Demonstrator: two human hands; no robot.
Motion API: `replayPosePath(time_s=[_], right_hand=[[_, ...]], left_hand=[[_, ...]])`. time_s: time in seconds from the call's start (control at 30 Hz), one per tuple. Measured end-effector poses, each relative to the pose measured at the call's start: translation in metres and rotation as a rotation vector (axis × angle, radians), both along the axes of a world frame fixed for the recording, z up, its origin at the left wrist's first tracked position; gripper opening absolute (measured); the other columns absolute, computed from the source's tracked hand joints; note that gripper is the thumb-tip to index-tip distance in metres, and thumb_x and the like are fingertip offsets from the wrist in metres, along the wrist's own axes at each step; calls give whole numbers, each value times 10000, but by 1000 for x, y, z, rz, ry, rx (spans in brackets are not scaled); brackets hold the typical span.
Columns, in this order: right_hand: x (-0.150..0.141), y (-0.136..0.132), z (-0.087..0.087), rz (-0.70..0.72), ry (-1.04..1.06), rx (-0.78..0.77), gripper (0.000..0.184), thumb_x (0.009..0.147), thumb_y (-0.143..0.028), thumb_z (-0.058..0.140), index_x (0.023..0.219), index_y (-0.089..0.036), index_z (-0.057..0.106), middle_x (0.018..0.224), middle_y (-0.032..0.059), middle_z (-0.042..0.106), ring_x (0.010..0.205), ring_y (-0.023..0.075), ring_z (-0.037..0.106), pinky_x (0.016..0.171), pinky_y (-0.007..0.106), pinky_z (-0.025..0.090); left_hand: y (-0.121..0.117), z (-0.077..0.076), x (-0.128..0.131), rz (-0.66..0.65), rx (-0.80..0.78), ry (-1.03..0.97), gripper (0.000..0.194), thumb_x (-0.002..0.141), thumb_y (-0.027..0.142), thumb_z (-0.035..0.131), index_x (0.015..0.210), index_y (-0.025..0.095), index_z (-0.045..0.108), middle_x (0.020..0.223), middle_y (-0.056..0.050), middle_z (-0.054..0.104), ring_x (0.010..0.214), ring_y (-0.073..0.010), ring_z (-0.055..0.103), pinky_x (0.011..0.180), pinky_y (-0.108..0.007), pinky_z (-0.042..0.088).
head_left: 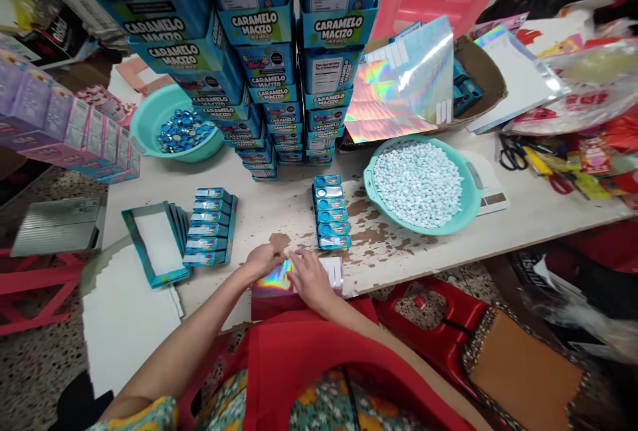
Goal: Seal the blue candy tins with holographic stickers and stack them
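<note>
A shiny holographic sheet (274, 278) with small white rectangles near its right end lies at the table's front edge, close to my body. My left hand (265, 262) is at its upper left edge, fingers pinched together; what they hold is too small to make out. My right hand (312, 278) rests on the sheet with its fingers apart and bent, fingertips close to the left hand's. Just beyond stands a row of small blue candy boxes (331, 213). Another group of blue boxes (208, 226) stands farther left, beside nested blue trays (157, 278).
Tall stacks of blue "Caramelo Macizo" boxes (282, 92) rise at the back. A turquoise bowl of pale candies (471, 198) stands right, another bowl with blue pieces (144, 115) back left. Black scissors (513, 154) lie at right. A red stool (428, 315) is below the table.
</note>
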State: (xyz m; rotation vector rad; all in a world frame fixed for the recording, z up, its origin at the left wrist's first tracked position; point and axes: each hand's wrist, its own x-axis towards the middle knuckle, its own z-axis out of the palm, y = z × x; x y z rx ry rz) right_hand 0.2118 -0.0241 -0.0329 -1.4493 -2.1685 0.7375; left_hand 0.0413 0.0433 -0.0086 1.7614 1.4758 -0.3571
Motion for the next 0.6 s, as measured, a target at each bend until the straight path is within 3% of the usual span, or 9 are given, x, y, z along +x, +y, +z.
replayPosePath(time_s=[0.17, 0.27, 0.37, 0.43, 0.53, 0.6], right_hand=[[-9, -7, -11, 155, -190, 2, 493, 811, -247, 604, 1272, -158, 452, 1217, 139, 525, 1055, 278, 468, 847, 418, 455], [-5, -11, -9, 210, -170, 43, 339, 813, -229, 599, 1140, -167, 536, 1249, 123, 517, 1074, 266, 464, 844, 394, 440], [-2, -9, 1, 213, -129, 55, 85, 850, -202, 541, 914, -185, 595, 995, 85, 628, 910, 220, 533, 754, 343, 434], [2, -7, 12, 169, -86, 32, 92, 870, -191, 508, 828, -192, 590, 801, 53, 629, 779, 193, 542, 695, 315, 418], [14, -2, 32, -1, 80, -77, 98, 867, -200, 517, 786, -199, 572, 757, 29, 613, 746, 170, 544, 679, 282, 407], [25, 4, 43, -133, 233, -172, 101, 864, -224, 522, 774, -203, 561, 755, 12, 610, 725, 154, 550, 669, 263, 412]], left_hand=[[-7, -6, 1, 85, 4, 38, 243, 822, 316, 467, 829, 185, 671, 813, -52, 684, 766, -173, 599, 619, -221, 356], [-8, -13, 1, 111, 11, 26, 232, 824, 292, 466, 840, 185, 672, 852, -56, 690, 807, -176, 608, 650, -220, 373], [-7, -15, 1, 147, 3, 36, 221, 825, 267, 460, 824, 188, 666, 844, -59, 686, 826, -193, 610, 681, -240, 389], [-7, -12, 0, 214, 16, 8, 218, 828, 268, 454, 831, 189, 657, 848, -65, 679, 854, -211, 606, 722, -266, 404], [-12, 1, 5, 337, 85, -364, 279, 842, 337, 457, 1033, 197, 604, 1085, -81, 628, 1021, -213, 557, 826, -285, 416], [-16, 11, 14, 351, -22, -688, 381, 816, 393, 504, 1139, 193, 538, 1160, -84, 590, 1034, -199, 548, 820, -272, 434]])
